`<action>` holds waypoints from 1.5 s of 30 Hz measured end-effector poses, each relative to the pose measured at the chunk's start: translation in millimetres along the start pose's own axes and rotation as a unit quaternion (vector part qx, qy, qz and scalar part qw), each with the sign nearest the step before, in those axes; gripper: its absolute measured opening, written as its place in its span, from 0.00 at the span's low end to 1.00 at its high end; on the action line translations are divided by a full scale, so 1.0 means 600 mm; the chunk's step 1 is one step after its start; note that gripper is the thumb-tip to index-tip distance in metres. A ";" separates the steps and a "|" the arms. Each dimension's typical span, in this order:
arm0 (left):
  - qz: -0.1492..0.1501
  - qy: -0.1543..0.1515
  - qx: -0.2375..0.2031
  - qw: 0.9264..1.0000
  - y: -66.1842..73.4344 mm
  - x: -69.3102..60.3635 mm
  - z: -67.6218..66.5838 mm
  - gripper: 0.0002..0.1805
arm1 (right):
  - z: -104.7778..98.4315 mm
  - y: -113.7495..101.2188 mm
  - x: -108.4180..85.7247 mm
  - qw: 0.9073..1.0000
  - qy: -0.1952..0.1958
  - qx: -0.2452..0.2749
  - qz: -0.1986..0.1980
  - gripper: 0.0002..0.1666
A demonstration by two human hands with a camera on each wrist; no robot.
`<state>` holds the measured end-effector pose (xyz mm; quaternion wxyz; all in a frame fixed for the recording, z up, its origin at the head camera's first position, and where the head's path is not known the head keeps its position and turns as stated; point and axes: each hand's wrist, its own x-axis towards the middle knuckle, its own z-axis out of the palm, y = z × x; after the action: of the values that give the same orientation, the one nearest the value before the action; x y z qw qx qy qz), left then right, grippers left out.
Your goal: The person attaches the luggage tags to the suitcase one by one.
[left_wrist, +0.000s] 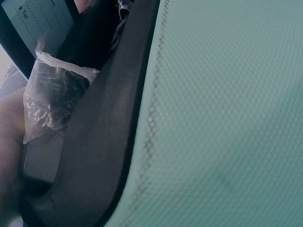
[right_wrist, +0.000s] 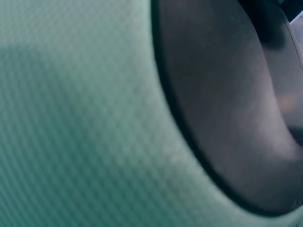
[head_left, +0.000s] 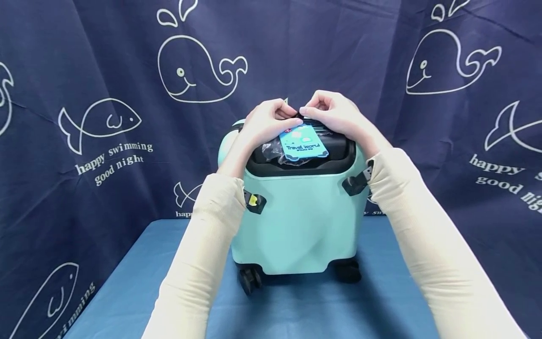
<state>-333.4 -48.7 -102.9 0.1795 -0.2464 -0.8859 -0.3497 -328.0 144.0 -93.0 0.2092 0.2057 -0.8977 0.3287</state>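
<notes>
A mint-green suitcase (head_left: 301, 216) stands upright on its wheels, its black top handle (head_left: 338, 147) partly wrapped in clear plastic (head_left: 273, 149). Over that handle lies a blue luggage tag (head_left: 306, 145) printed "Travel World". Just above the tag, my left hand (head_left: 268, 121) and right hand (head_left: 334, 112) meet, thumbs and fingers pinching the tag's small black strap (head_left: 299, 115). The fingers hide most of the strap. In the left wrist view the tag's lined back (left_wrist: 35, 23) shows beside the crinkled plastic. The right wrist view holds only the suitcase shell (right_wrist: 80, 123) and black recess (right_wrist: 213, 94).
A blue cloth (head_left: 169, 263) covers the table under the suitcase. Behind hangs a navy curtain (head_left: 296, 52) with white whale and fish drawings. The suitcase's black wheels (head_left: 250, 280) rest on the cloth. Black wrist mounts (head_left: 356, 183) sit near the sleeves.
</notes>
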 end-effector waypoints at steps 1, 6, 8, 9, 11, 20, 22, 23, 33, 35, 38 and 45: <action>0.001 -0.001 0.001 1.000 -0.001 0.000 0.000 0.15 | 0.001 0.001 0.000 1.000 0.000 0.006 -0.003 0.16; 0.003 0.000 -0.002 1.000 0.000 0.002 0.002 0.15 | 0.000 0.005 0.000 0.998 -0.002 0.054 -0.020 0.14; 0.001 0.001 -0.004 1.000 0.002 0.004 0.003 0.15 | -0.001 0.004 0.000 0.997 -0.005 0.077 -0.021 0.13; -0.001 0.001 -0.005 1.000 0.002 0.005 0.003 0.15 | -0.002 0.004 0.000 0.996 -0.007 0.086 -0.019 0.12; -0.004 0.003 -0.006 1.000 0.004 0.007 0.002 0.15 | -0.005 0.002 0.001 0.995 -0.013 0.102 -0.009 0.13; 0.002 0.010 -0.011 1.000 0.008 0.011 -0.005 0.14 | -0.012 -0.005 0.005 0.996 -0.011 0.084 -0.007 0.11; 0.001 0.010 -0.014 1.000 0.008 0.009 -0.006 0.14 | -0.011 -0.005 0.005 0.997 -0.007 0.073 -0.010 0.10; 0.000 0.009 -0.015 1.000 0.007 0.009 -0.006 0.14 | -0.011 -0.005 0.005 0.998 -0.006 0.069 -0.011 0.10; 0.003 0.008 -0.013 1.000 0.000 0.004 -0.003 0.14 | -0.001 0.001 0.005 0.995 -0.005 0.094 -0.026 0.08; 0.001 0.006 -0.014 1.000 -0.002 0.004 -0.001 0.14 | 0.001 0.002 0.003 0.994 -0.006 0.107 -0.026 0.08; -0.003 0.005 -0.017 1.000 -0.004 0.002 0.001 0.15 | 0.005 0.003 -0.001 0.992 -0.012 0.124 -0.019 0.09; -0.005 0.007 -0.022 1.000 -0.006 0.001 0.002 0.15 | 0.006 0.002 -0.002 0.988 -0.014 0.150 -0.014 0.11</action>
<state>-336.0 -49.8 -105.3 0.1786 -0.2437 -0.8776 -0.3722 -328.4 142.7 -97.1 0.1677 0.2523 -0.8380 0.4538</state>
